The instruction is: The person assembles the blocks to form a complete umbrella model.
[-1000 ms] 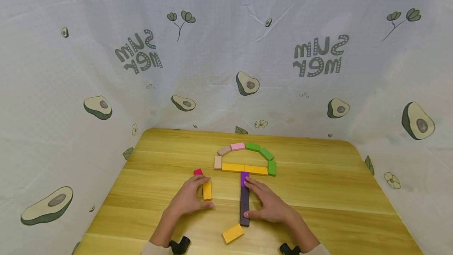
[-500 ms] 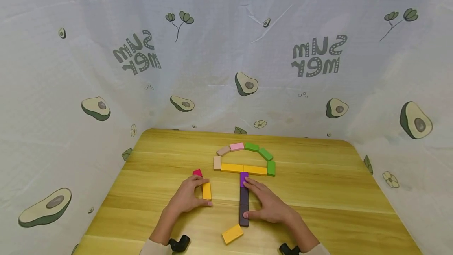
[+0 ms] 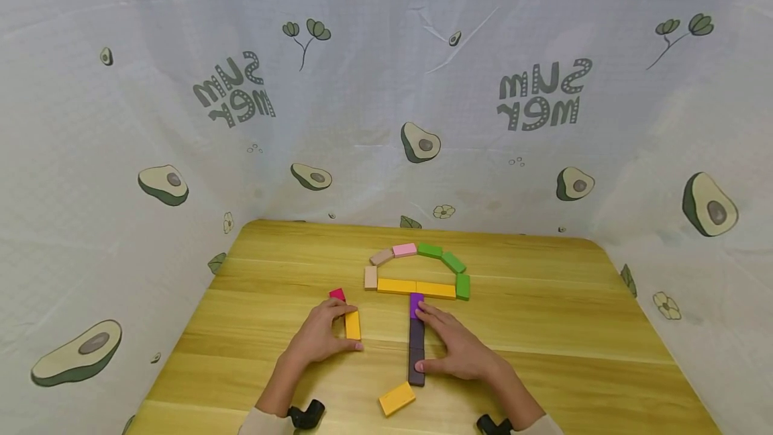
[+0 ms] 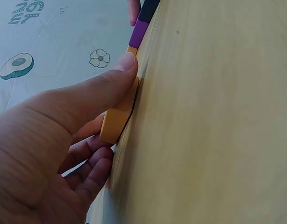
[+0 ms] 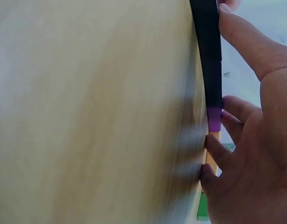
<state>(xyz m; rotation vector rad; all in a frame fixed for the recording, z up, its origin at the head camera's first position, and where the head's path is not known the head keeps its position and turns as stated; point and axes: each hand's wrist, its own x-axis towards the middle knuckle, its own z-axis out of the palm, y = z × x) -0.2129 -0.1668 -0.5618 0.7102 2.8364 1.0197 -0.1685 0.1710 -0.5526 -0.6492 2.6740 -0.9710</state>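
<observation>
My left hand (image 3: 320, 333) grips a yellow block (image 3: 353, 325) by its two ends, thumb at the near end and fingers at the far end. The left wrist view shows the thumb over that yellow block (image 4: 121, 116), which lies at the tabletop. Just beyond those fingers is a red block (image 3: 337, 295), partly hidden. My right hand (image 3: 461, 348) rests along a straight row of blocks, its index finger on the purple block (image 3: 416, 302) and its thumb on the nearer dark block (image 3: 416, 369). Another dark block (image 3: 417, 334) lies between them, and the fingers are spread and fairly straight.
Two yellow blocks (image 3: 396, 286) lie end to end across the row's top. Above them curves an arch of tan, pink (image 3: 404, 250) and green blocks (image 3: 453, 262). A loose yellow block (image 3: 397, 399) lies near the front of the wooden table (image 3: 543, 314). Patterned cloth (image 3: 374, 72) surrounds the table.
My left thumb and fingers have closed in slightly on the ends of the yellow block. The right hand and the other blocks stay in place.
</observation>
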